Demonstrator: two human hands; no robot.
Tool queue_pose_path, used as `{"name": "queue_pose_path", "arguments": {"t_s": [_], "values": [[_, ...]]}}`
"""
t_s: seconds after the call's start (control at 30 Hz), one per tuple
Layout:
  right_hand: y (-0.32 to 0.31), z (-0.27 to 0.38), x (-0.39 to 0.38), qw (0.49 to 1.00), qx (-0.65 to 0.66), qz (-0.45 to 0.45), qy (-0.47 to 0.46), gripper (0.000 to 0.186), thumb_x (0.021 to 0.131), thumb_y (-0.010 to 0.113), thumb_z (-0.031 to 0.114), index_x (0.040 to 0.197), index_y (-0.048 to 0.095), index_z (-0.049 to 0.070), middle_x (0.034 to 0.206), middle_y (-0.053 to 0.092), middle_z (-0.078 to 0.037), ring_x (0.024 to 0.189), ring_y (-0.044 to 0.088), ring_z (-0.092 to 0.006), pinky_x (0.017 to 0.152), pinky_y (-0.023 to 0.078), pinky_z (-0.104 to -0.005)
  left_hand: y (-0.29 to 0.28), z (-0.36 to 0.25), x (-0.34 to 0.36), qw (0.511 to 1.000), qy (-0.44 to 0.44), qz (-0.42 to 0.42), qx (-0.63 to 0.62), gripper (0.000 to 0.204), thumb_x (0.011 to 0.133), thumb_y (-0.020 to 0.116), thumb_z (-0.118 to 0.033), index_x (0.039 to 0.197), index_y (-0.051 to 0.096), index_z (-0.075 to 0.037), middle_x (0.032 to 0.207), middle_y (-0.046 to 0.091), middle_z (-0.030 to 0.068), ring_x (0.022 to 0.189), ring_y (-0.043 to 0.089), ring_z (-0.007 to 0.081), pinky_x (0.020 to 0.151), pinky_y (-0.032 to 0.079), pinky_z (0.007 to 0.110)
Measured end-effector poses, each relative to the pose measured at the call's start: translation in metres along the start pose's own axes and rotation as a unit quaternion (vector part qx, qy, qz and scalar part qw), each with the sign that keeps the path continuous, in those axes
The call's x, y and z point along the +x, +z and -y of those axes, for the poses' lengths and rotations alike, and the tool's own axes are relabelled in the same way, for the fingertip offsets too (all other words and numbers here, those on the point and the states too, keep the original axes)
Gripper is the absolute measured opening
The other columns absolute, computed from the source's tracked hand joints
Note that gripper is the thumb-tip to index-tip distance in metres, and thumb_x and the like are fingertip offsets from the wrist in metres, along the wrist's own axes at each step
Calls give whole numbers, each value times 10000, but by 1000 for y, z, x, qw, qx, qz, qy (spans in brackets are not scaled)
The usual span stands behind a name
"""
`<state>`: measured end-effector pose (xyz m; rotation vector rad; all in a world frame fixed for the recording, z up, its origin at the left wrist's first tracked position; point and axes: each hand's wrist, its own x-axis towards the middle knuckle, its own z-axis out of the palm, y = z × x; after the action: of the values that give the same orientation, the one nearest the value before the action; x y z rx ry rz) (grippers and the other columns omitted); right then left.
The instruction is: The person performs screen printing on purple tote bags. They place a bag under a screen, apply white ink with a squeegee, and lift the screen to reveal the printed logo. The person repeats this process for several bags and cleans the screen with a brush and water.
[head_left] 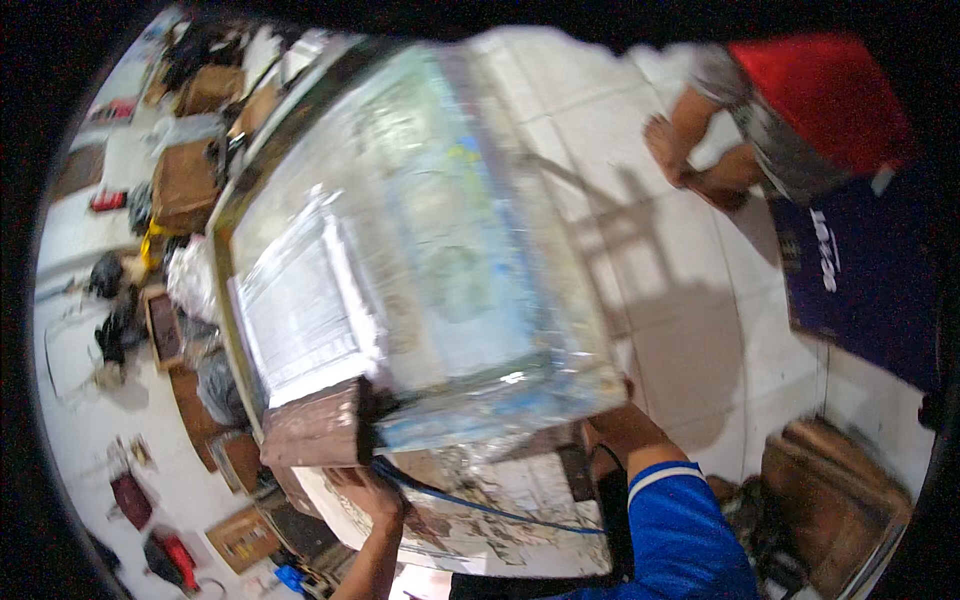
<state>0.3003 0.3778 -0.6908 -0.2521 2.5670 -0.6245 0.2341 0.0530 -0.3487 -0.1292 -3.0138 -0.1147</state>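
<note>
A large, paint-stained rectangular frame point(460, 300) with a translucent, shiny surface is tilted before me, a pale sheet-like patch point(300, 310) at its left. A brown block point(310, 425) sits at its near-left edge. My left hand point(365, 490) is just below that block, fingers curled and partly hidden, so what they hold is unclear. My right hand point(610, 420) is at the near-right corner, mostly hidden behind the frame, with a blue sleeve below. A blue cable point(470, 500) crosses a worn, stained white surface point(500, 470) underneath.
Another person's hand point(665, 140) and red-and-grey clothing point(815, 100) are at upper right, near a dark purple item point(870, 280). Cardboard boxes point(185, 185), bags and several tools clutter the tiled floor point(670, 260) at left. Brown folded material point(820, 490) lies lower right.
</note>
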Motion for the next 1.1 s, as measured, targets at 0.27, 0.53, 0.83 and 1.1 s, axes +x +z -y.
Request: {"name": "queue_pose_path", "arguments": {"t_s": [0.27, 0.53, 0.83, 1.1], "values": [[-82, -20, -139, 945, 188, -200, 175, 378, 870, 741, 362, 1080, 688, 52, 1040, 693, -146, 1012, 662, -334, 908, 502, -461, -4, -44, 0, 999, 12, -36, -17, 717, 1081, 390, -482, 1605, 171, -45, 1621, 191, 330, 1491, 141, 535, 1190, 128, 655], [-298, 70, -350, 802, 222, -533, 154, 361, 842, 799, 218, 1077, 612, 17, 931, 558, -79, 806, 580, -256, 791, 486, -370, -31, -64, 10, 998, -9, 20, -59, 796, 976, 540, -470, 1545, 308, 34, 1643, 91, 371, 1496, 60, 588, 1183, 72, 693], [-460, 239, -369, 788, 550, -251, 119, 296, 861, 700, 116, 1120, 604, 8, 1012, 656, -98, 827, 648, -151, 735, 519, -299, -36, -32, 17, 963, 23, 231, -139, 1264, 794, 616, -770, 1643, 14, -52, 1622, -129, 412, 1471, -130, 644, 1153, -21, 735], [-492, 266, -312, 895, 201, -398, -30, 227, 803, 678, 65, 1017, 615, 24, 869, 660, -144, 712, 668, -328, 659, 530, -376, -48, -39, 23, 951, 1, 289, -107, 1301, 785, 562, -835, 1645, -41, -67, 1629, -165, 388, 1481, -163, 617, 1161, -23, 727]]}}
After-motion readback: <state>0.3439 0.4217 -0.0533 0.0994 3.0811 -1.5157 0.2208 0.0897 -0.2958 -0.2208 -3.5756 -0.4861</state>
